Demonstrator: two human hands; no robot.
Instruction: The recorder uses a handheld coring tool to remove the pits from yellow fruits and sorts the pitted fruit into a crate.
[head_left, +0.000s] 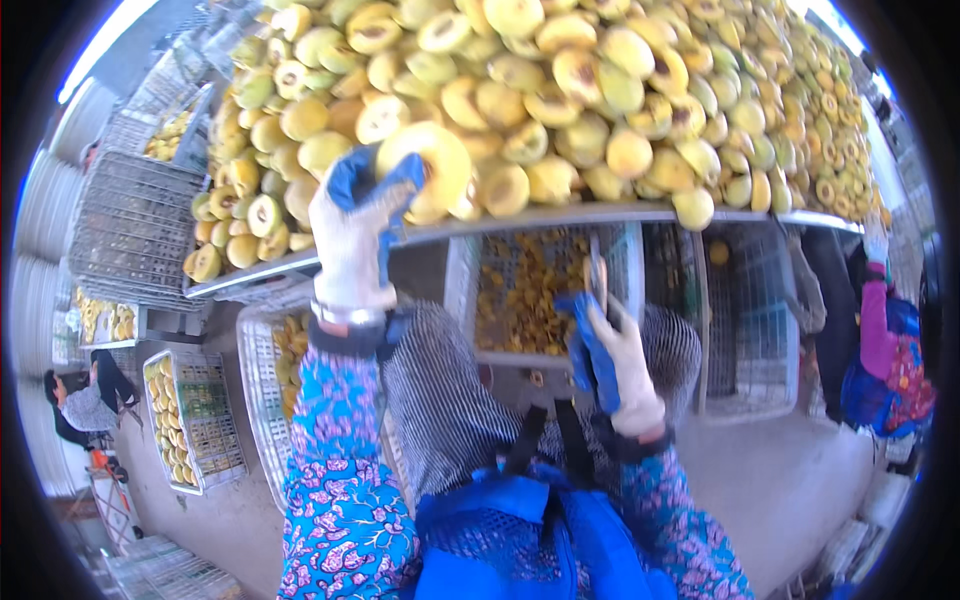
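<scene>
My left hand (352, 217), in a white glove with blue coated fingers, grips a yellow peach half (427, 169) at the near edge of a large heap of halved peaches (517, 97). The cut face with its dark hollow is partly covered by my thumb. Lower and to the right, my right hand (611, 360) wears a matching glove and is closed around a slim hand tool (597, 274). Its visible part looks tan, with a grey metal end pointing up; motion blur hides its exact kind. The tool is apart from the fruit.
The heap lies on a metal-edged table (540, 223). Below it stands a crate with yellow fruit scraps (469, 300), beside another plastic crate (757, 352). A crate of peach halves (196, 420) stands on the floor at left. Other people (889, 352) (97, 397) are at both sides.
</scene>
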